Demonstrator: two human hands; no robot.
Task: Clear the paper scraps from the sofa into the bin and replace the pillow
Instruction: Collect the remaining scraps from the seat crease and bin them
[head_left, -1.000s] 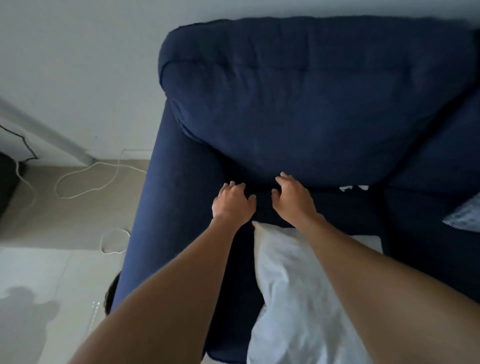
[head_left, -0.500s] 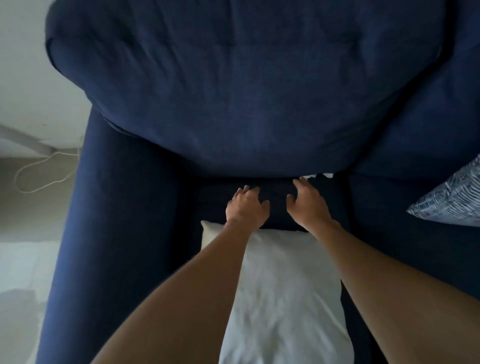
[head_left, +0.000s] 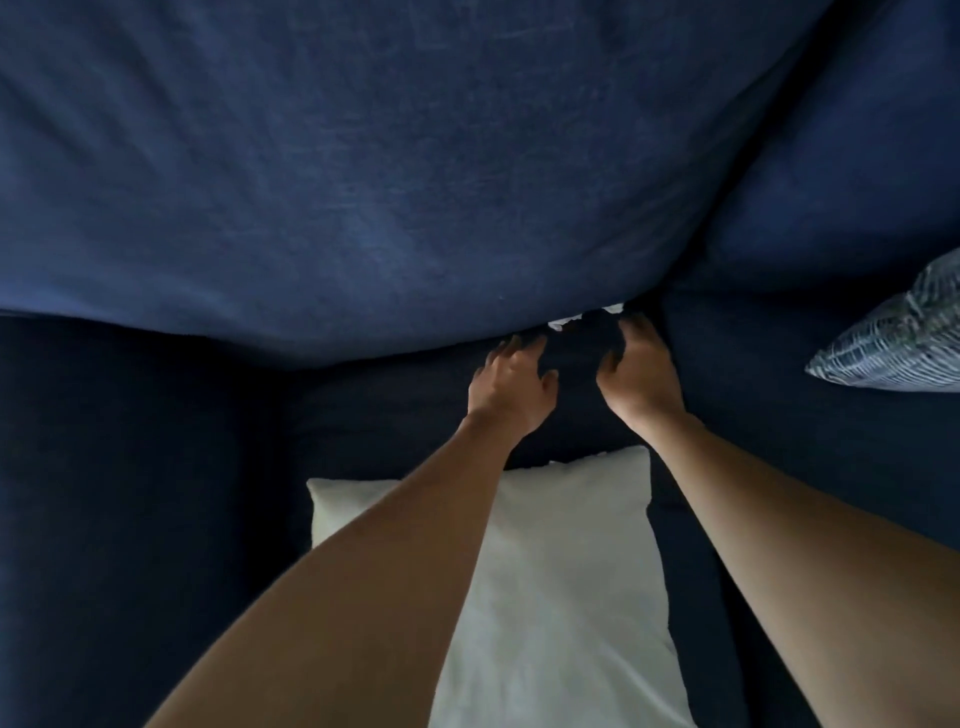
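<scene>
White paper scraps (head_left: 563, 323) peek out at the crease where the dark blue sofa's back cushion (head_left: 363, 182) meets the seat. My left hand (head_left: 511, 389) hovers over the seat just left of them, fingers spread, holding nothing. My right hand (head_left: 641, 371) is just right of the scraps, fingers curled and apart, fingertips close to a second white bit (head_left: 613, 308). A white pillow (head_left: 545, 597) lies flat on the seat under my forearms. No bin is in view.
A patterned blue-and-white cushion (head_left: 898, 343) rests on the seat at the right edge. The sofa's armrest (head_left: 104, 467) rises on the left. The second back cushion (head_left: 857, 182) fills the upper right.
The view has closed in on the sofa; floor and wall are out of frame. Both hands have reached further toward the crease and now flank the white scraps.
</scene>
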